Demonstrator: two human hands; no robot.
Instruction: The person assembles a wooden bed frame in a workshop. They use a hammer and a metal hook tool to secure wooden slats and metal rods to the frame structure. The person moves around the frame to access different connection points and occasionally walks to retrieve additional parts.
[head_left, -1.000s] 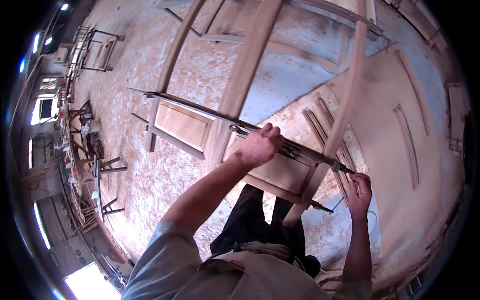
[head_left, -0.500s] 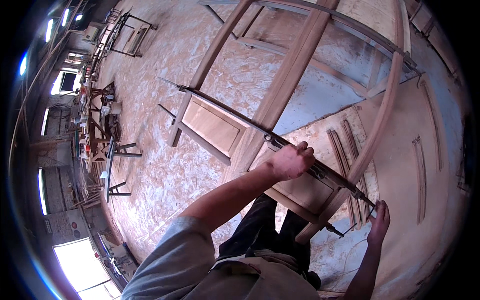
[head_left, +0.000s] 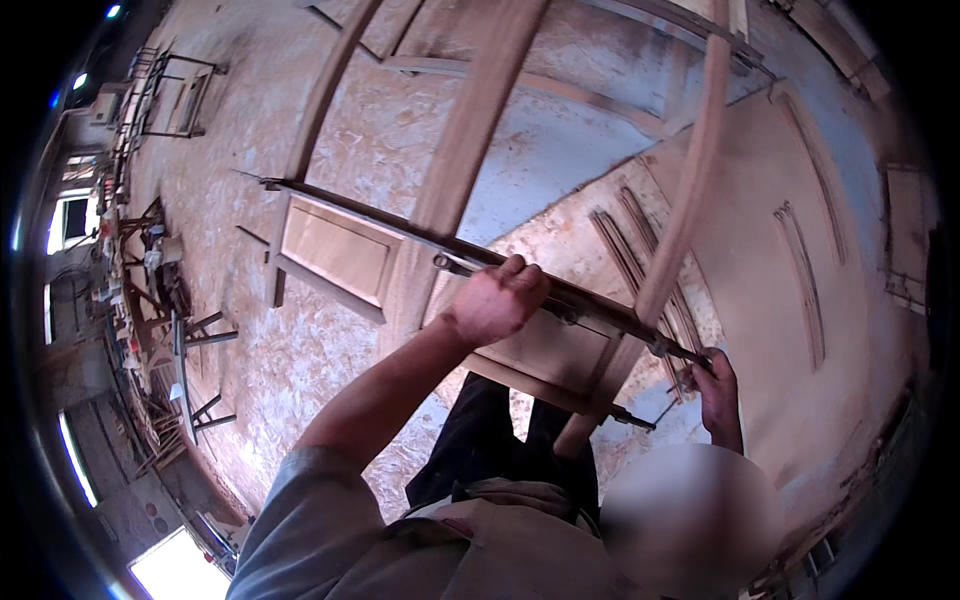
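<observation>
A long metal bar clamp point(head_left: 370, 215) lies across a wooden frame point(head_left: 480, 110) with curved side rails. My left hand point(head_left: 498, 298) is closed round the clamp's bar near the middle. At the clamp's right end, my right hand point(head_left: 716, 388) has its fingers closed on the screw end, whose handle they partly hide. Two pale panels, a left panel point(head_left: 335, 245) and a right panel point(head_left: 550, 350), sit in the frame below the bar. Under the right panel, the end of a second clamp point(head_left: 632, 418) sticks out past the side rail.
Wooden strips point(head_left: 620, 250) lie on a large board point(head_left: 740, 260) at right, with more curved strips point(head_left: 800, 285) beyond. Along the left wall stand a cluttered bench point(head_left: 140, 260) and trestles point(head_left: 200, 375). A blurred pale round patch point(head_left: 690, 510) covers the lower right.
The whole view has shifted, so the frame appears further left and higher. My right hand has closed in on the clamp's end. My left hand stays on the bar.
</observation>
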